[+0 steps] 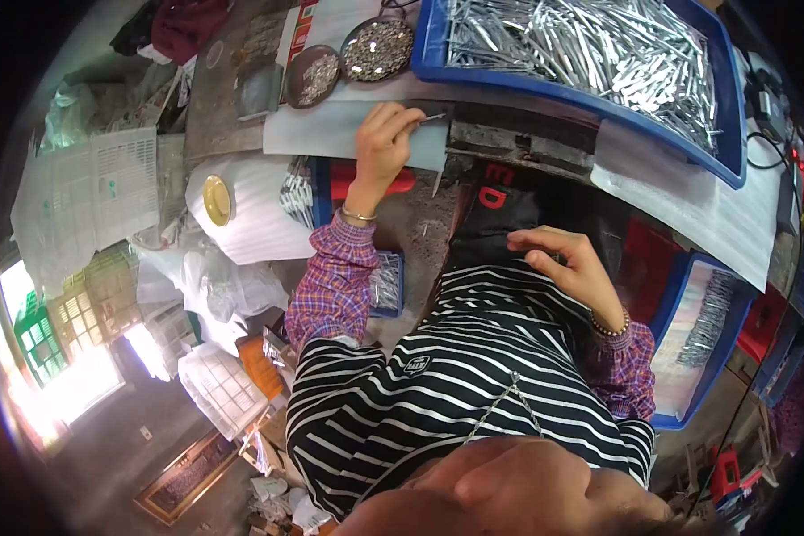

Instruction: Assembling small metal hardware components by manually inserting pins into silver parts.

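Note:
My left hand (384, 141) reaches up to the bench and pinches a thin silver metal piece (432, 116) between thumb and fingers, over a pale sheet of paper (330, 129). My right hand (565, 259) rests against my lap on a black cloth (500, 219), fingers curled; whether it holds anything I cannot tell. A large blue tray (438, 62) above holds several shiny metal strips (590, 49). Two round dishes (317, 76) (380, 46) with small metal parts sit left of the tray.
A second blue tray (679, 357) with metal strips lies low at my right. A small blue box (389, 286) of parts sits below the bench. White baskets (89, 188), plastic bags and crates crowd the left. Cables (768, 134) run at the far right.

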`<state>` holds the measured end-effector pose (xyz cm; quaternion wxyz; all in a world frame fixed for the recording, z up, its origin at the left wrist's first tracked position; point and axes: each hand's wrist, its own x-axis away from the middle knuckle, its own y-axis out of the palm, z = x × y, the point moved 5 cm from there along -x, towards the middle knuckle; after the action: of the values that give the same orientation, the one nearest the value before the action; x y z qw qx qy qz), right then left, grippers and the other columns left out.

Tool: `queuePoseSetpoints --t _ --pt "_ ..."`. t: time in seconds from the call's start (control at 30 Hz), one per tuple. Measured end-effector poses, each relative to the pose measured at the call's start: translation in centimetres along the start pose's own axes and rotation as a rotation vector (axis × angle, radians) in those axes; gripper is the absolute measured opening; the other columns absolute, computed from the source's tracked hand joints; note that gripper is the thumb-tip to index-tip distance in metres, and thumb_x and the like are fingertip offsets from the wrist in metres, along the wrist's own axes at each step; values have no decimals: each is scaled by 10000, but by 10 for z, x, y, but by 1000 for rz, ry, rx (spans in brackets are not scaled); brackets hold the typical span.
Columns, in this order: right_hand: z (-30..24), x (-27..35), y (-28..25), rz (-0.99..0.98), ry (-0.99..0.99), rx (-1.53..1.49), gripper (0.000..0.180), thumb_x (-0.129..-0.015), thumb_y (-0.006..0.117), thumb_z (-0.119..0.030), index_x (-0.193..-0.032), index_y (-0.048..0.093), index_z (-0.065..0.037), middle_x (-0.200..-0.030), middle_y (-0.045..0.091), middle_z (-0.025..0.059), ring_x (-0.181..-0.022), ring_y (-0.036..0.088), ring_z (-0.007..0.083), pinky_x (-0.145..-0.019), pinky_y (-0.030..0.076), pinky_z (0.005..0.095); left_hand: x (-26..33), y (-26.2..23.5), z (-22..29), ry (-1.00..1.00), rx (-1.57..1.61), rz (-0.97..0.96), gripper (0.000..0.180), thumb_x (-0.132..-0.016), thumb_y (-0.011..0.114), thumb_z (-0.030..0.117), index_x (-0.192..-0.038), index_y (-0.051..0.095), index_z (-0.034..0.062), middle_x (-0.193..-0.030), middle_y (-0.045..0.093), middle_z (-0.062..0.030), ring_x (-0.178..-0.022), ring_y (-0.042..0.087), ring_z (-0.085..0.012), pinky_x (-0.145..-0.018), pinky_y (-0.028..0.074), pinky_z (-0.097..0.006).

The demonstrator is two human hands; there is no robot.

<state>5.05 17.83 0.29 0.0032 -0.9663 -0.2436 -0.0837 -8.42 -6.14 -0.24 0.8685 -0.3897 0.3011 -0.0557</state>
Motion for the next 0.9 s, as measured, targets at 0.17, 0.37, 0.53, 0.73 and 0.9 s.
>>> queuePoseSetpoints --t 0.17,0.37,0.53,0.73,0.9 --pt "16 2 -1 91 10 -104 281 -818 494 55 -1071 609 14 -982 648 122 -878 630 192 -772 482 269 -5 -3 6 -10 11 -39 100 -700 596 -34 -775 618 30 -710 555 -93 -674 537 -270 -600 421 -350" --pt "21 -1 -14 173 -22 -95 268 -827 493 61 -1066 606 25 -933 634 113 -886 622 172 -799 477 241 -6 -8 15 -186 125 -19 118 -757 579 -34 -838 643 24 -757 598 -68 -636 570 -163 -556 424 -261" --pt "28 -10 -17 357 -14 -357 212 -870 538 -14 -1067 592 43 -973 612 81 -906 598 132 -791 475 219 6 17 64 -367 536 -230 127 -762 584 -51 -851 648 13 -800 609 -71 -674 585 -135 -583 448 -229" --pt "34 -16 -12 413 -25 -418 197 -839 607 -37 -1024 607 28 -899 638 38 -830 585 82 -744 472 211 15 47 114 -144 546 -324 213 -692 637 -72 -879 656 30 -811 607 -90 -719 608 -187 -625 483 -268" --pt "32 -10 -19 462 -5 -422 166 -828 620 -32 -984 614 26 -885 636 35 -807 583 74 -727 471 208 16 57 119 -140 561 -298 206 -687 641 -68 -865 654 35 -806 608 -88 -721 608 -199 -628 483 -271"
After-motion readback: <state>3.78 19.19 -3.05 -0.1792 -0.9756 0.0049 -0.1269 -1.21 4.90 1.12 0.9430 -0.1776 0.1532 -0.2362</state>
